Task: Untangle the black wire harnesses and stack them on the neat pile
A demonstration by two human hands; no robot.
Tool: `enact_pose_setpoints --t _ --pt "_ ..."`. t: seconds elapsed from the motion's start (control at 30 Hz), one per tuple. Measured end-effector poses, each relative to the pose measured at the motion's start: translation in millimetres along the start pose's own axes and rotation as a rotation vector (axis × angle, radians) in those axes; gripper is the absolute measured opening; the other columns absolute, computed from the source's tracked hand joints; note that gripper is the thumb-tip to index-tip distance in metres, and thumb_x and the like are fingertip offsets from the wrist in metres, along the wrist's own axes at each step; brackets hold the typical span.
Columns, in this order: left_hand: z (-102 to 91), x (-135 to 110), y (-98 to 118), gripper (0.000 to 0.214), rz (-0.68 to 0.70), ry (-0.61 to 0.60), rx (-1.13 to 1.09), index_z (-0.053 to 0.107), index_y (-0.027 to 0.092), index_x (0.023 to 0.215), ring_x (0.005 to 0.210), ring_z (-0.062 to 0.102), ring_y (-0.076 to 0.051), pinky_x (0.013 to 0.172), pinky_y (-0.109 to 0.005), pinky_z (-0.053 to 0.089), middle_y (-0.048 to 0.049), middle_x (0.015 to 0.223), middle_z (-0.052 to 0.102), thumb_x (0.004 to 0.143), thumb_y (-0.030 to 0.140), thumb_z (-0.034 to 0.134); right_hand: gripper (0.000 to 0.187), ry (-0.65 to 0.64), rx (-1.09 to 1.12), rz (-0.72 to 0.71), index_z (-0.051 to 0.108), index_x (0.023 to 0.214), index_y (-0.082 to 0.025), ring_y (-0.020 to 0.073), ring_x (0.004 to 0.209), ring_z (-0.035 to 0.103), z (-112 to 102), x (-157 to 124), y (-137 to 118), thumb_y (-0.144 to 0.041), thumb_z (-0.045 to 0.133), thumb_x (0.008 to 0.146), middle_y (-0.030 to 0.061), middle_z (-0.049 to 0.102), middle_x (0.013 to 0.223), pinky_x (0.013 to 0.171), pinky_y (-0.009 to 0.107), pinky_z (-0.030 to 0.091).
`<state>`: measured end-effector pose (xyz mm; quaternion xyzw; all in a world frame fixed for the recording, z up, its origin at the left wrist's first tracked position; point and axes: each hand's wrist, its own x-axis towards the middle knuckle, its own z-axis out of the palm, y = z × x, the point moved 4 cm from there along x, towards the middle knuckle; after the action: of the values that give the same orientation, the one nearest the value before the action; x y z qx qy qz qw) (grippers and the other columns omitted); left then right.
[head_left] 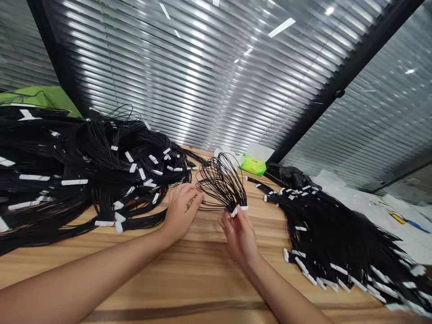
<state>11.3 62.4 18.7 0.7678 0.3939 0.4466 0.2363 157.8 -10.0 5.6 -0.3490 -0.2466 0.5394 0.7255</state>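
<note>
A looped bundle of thin black wires (pixel 221 182) with white connectors on its ends stands up from the middle of the table. My right hand (pixel 240 234) pinches the bundle by its white connector ends (pixel 234 211), palm turned up. At the left side of the loop, my left hand (pixel 182 207) has its fingers curled round a few of the wires; its fingertips are partly hidden. Just beyond my left hand lies a big tangled heap of black wire harnesses (pixel 111 157), dotted with white connectors.
To the right, another pile of black harnesses (pixel 330 234) fans out over the wooden table (pixel 189 279). A green tissue pack (pixel 253 164) sits at the back by the blinds (pixel 202 76). Yellow-and-blue handled pliers (pixel 408 221) rest on a white surface at far right.
</note>
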Motion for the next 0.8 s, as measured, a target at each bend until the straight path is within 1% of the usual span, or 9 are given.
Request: enact_pose_setpoints --t 0.07,0.13,0.23,0.37,0.43,0.53,0.63,0.73,0.8 --pt "2.4 1.9 -3.8 0.027 -0.024 0.000 -0.126 0.059 0.019 0.075 0.100 0.049 -0.021 0.094 -0.037 0.032 -0.0038 0.094 0.061 0.091 0.035 0.043 0.027 -0.074 0.023 0.048 0.057 0.069 -0.021 0.0054 0.043 0.031 4.8 -2.6 1.7 -0.038 0.078 0.066 -0.0059 0.055 0.059 0.059 0.027 0.039" --pt "9.3 2.7 -8.8 0.021 -0.068 -0.048 -0.347 0.059 0.019 0.082 0.096 0.051 -0.020 0.093 -0.036 0.036 -0.0044 0.093 0.061 0.089 0.034 0.046 0.027 -0.141 0.028 0.076 0.056 0.068 -0.020 0.0059 0.043 0.033 8.9 -5.7 2.7 -0.038 0.077 0.068 -0.0057 0.054 0.058 0.059 0.027 0.038" --pt "20.3 2.4 -17.4 0.017 -0.194 -0.079 -0.677 0.058 0.018 0.094 0.090 0.054 -0.017 0.089 -0.032 0.041 -0.0036 0.093 0.061 0.082 0.030 0.056 0.027 -0.194 0.039 0.083 0.055 0.067 -0.020 0.0067 0.044 0.034 11.8 -9.5 2.7 -0.039 0.074 0.071 -0.0059 0.053 0.057 0.059 0.028 0.036" --pt "17.4 3.9 -22.7 0.027 -0.255 0.133 -0.889 0.057 0.021 0.098 0.090 0.056 -0.014 0.085 -0.026 0.044 -0.0008 0.096 0.062 0.073 0.023 0.066 0.028 -0.255 0.040 0.085 0.055 0.066 -0.020 0.0069 0.044 0.034 13.5 -12.5 4.6 -0.041 0.073 0.073 -0.0060 0.051 0.056 0.059 0.028 0.034" --pt "15.6 4.9 -20.6 0.031 -0.289 0.159 -0.953 0.059 0.019 0.102 0.097 0.058 -0.016 0.089 -0.028 0.044 -0.0035 0.103 0.064 0.073 0.025 0.067 0.029 -0.285 0.035 0.096 0.055 0.064 -0.020 0.0068 0.044 0.033 14.5 -13.6 6.4 -0.041 0.072 0.074 -0.0058 0.051 0.055 0.058 0.028 0.033" --pt "20.8 5.0 -14.3 0.039 -0.422 0.005 -1.102 0.063 0.015 0.107 0.102 0.060 -0.023 0.092 -0.033 0.045 -0.0081 0.108 0.067 0.070 0.027 0.067 0.030 -0.310 0.067 0.130 0.054 0.061 -0.019 0.0070 0.043 0.031 15.7 -14.6 7.6 -0.040 0.072 0.075 -0.0063 0.049 0.053 0.058 0.027 0.032" --pt "27.8 2.9 -10.3 0.045 -0.534 -0.161 -1.257 0.066 0.016 0.108 0.103 0.062 -0.023 0.091 -0.034 0.047 -0.0066 0.107 0.070 0.064 0.013 0.061 0.029 -0.300 0.135 0.202 0.054 0.061 -0.019 0.0072 0.045 0.030 15.3 -13.5 6.3 -0.037 0.073 0.074 -0.0073 0.046 0.051 0.060 0.028 0.034" --pt "31.5 1.5 -11.1 0.053 -0.544 -0.265 -1.336 0.068 0.016 0.106 0.108 0.061 -0.022 0.092 -0.029 0.046 -0.0060 0.107 0.071 0.057 0.001 0.054 0.030 -0.256 0.219 0.274 0.051 0.060 -0.019 0.0070 0.046 0.028 12.5 -10.3 3.7 -0.034 0.075 0.073 -0.0088 0.041 0.052 0.062 0.027 0.036" --pt "32.2 0.8 -13.0 0.043 -0.552 -0.301 -1.338 0.069 0.015 0.105 0.107 0.062 -0.022 0.091 -0.028 0.047 -0.0079 0.107 0.071 0.065 0.004 0.057 0.031 -0.227 0.265 0.307 0.049 0.060 -0.020 0.0073 0.046 0.028 10.5 -8.4 2.6 -0.031 0.073 0.074 -0.0095 0.038 0.052 0.063 0.028 0.037"
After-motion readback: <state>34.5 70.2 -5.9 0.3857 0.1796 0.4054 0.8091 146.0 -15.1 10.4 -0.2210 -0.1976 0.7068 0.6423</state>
